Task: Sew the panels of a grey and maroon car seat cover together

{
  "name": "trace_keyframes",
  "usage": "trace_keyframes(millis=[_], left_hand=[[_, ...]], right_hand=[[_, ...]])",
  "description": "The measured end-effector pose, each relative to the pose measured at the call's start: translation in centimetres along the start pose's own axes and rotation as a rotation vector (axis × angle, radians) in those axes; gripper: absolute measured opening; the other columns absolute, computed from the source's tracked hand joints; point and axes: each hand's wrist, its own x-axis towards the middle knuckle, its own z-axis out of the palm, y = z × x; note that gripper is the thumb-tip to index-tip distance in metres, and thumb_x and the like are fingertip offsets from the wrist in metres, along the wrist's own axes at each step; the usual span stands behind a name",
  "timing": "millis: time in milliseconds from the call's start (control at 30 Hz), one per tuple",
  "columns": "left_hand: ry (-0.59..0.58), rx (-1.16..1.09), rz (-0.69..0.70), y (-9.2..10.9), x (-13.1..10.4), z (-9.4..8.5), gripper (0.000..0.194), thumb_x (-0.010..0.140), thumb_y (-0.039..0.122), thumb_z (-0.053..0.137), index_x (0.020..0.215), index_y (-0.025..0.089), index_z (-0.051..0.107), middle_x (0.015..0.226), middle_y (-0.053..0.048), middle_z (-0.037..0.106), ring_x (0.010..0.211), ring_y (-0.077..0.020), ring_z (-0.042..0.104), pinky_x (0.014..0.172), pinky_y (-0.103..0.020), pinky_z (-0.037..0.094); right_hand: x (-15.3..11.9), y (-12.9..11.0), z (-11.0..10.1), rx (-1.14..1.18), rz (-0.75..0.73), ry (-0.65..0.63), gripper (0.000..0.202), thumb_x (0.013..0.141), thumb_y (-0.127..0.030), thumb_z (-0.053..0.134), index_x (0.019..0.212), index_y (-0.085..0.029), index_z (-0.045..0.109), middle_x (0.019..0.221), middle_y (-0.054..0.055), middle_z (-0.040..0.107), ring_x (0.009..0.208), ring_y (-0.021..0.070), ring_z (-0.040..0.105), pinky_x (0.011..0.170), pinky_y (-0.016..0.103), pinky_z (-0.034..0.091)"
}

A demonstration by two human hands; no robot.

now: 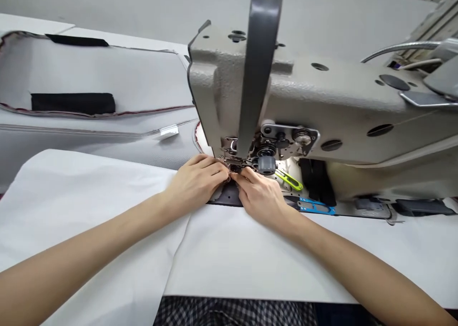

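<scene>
Under the head of a grey sewing machine (229, 87), my two hands meet at the needle area. My left hand (200, 176) comes in from the left, its fingers curled and pinched together at the tips. My right hand (259, 192) is closed in the same way just beside it, fingertips almost touching the left ones. Whatever lies between the fingertips is too small and hidden to make out. White fabric (89, 192) lies under my left forearm and spreads to the left.
Right of my hands lie yellow-green thread snips (289, 179) and blue thread snips (317, 206). Black strips (317, 178) lie behind them. A grey sewn piece with a black strap (73, 103) rests at the left. A dark upright bar (259, 54) crosses in front of the machine.
</scene>
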Motion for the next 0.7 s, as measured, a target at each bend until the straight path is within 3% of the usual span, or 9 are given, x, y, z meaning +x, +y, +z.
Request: trace_keyframes(millis=[167, 367, 533, 700], left_hand=[[0.015, 0.016, 0.010, 0.1, 0.0, -0.1, 0.016, 0.090, 0.006, 0.050, 0.091, 0.018, 0.061, 0.095, -0.002, 0.070, 0.090, -0.0197, 0.058, 0.088, -0.035, 0.040], [0.028, 0.012, -0.010, 0.1, -0.2, 0.1, 0.017, 0.089, 0.005, 0.051, 0.087, 0.018, 0.062, 0.096, -0.003, 0.070, 0.091, -0.0207, 0.056, 0.084, -0.037, 0.039], [0.055, -0.112, -0.061, -0.1, -0.6, 0.8, 0.015, 0.092, 0.010, 0.053, 0.092, 0.019, 0.063, 0.105, -0.001, 0.070, 0.094, -0.0213, 0.053, 0.081, -0.036, 0.038], [0.069, -0.195, -0.040, -0.1, -0.6, 0.9, 0.020, 0.090, 0.004, 0.050, 0.088, 0.019, 0.062, 0.106, 0.002, 0.070, 0.091, -0.0206, 0.050, 0.079, -0.034, 0.039]], right_hand=[[0.0, 0.2, 0.1, 0.009, 0.019, 0.067, 0.037, 0.094, -0.015, 0.044, 0.124, -0.022, 0.064, 0.109, 0.005, 0.066, 0.082, 0.0159, 0.064, 0.062, 0.028, 0.044], [0.2, 0.1, 0.2, -0.008, 0.008, 0.011, 0.035, 0.093, -0.015, 0.045, 0.121, -0.021, 0.065, 0.099, 0.005, 0.067, 0.082, 0.0173, 0.064, 0.061, 0.029, 0.042], [0.0, 0.1, 0.2, 0.057, 0.056, -0.001, 0.033, 0.095, -0.017, 0.044, 0.118, -0.022, 0.066, 0.098, 0.005, 0.067, 0.084, 0.0172, 0.064, 0.064, 0.028, 0.042], [0.1, 0.2, -0.1, 0.081, 0.093, -0.024, 0.036, 0.092, -0.018, 0.046, 0.122, -0.022, 0.067, 0.098, 0.004, 0.067, 0.077, 0.0175, 0.064, 0.061, 0.030, 0.041]])
